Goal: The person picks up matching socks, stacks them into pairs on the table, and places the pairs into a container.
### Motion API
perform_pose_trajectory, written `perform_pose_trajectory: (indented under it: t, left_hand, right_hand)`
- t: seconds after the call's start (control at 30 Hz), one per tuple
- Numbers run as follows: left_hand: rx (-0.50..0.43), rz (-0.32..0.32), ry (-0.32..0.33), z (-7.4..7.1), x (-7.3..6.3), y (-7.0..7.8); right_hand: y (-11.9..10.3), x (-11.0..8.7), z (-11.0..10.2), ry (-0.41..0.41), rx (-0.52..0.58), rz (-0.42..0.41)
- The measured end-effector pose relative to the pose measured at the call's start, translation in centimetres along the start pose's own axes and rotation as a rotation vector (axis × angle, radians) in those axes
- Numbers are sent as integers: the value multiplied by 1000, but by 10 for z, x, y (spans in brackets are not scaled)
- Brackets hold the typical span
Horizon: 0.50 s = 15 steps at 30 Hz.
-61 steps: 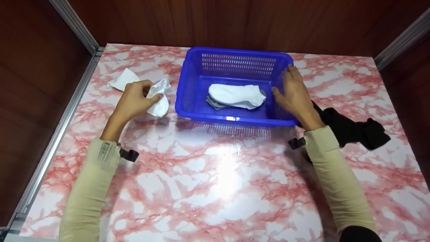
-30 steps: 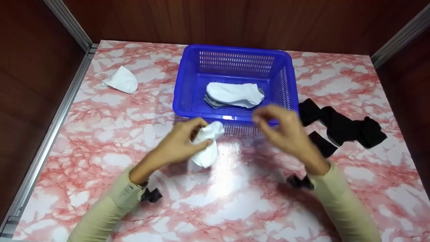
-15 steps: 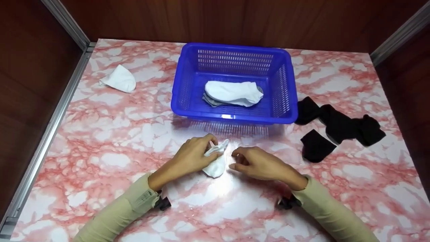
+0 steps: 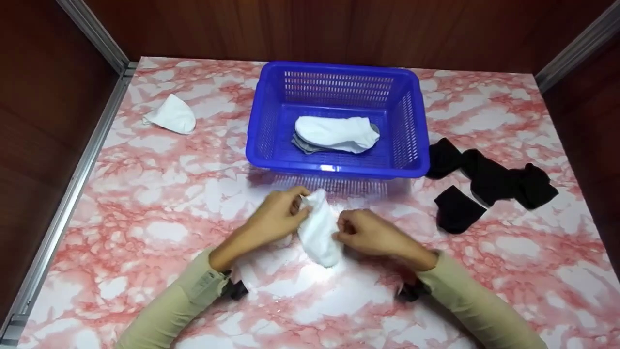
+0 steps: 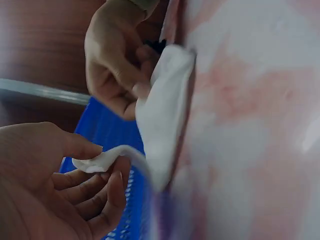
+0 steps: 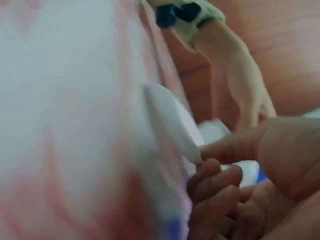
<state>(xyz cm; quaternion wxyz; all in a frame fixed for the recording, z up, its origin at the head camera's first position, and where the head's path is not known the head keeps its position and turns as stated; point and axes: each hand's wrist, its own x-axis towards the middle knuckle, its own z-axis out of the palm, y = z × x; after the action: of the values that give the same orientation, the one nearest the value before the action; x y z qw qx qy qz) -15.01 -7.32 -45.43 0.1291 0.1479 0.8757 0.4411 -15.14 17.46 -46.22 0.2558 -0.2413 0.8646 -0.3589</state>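
Both hands hold one white sock (image 4: 319, 232) over the table in front of the basket. My left hand (image 4: 278, 213) pinches its upper end between thumb and fingers; the left wrist view shows the cloth (image 5: 160, 110) bending away from that pinch. On the other side my right hand (image 4: 370, 232) pinches the sock's edge, and in the right wrist view thumb and fingertip meet on the cloth (image 6: 175, 120). A second white sock (image 4: 173, 115) lies folded at the far left. Inside the blue basket (image 4: 334, 172) a white sock (image 4: 334, 133) rests on grey ones (image 4: 305, 145).
Several black socks (image 4: 494, 179) lie to the right of the basket, with one black sock (image 4: 457, 211) a little nearer. The marbled red and white table (image 4: 145, 291) is bounded by dark wood panels (image 4: 339, 29) at the back and sides.
The left hand carried the white sock from the basket's left to the front middle. The right hand left the basket's right side, came beside the sock and now pinches it; the sock hangs longer.
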Motion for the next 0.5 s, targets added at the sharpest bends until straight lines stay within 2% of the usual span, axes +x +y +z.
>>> perform_pose_trajectory:
  t: [0.1, 0.2, 0.3, 0.4, 0.5]
  left_hand:
    - [-1, -12, 39, -12, -4, 0]
    - [52, -11, 61, -18, -6, -6]
    - [78, -45, 2, -18, -10, -12]
    - [150, -92, -61, -14, -14, -16]
    - [272, -103, -45, -11, -16, -16]
  right_hand:
    - [6, -4, -19, -18, 5, 3]
    - [14, -5, -33, -9, -8, 10]
    - [19, -4, -41, -3, -50, 47]
    - [22, -5, -45, 17, -140, 73]
    - [20, -9, -46, 74, -213, 71]
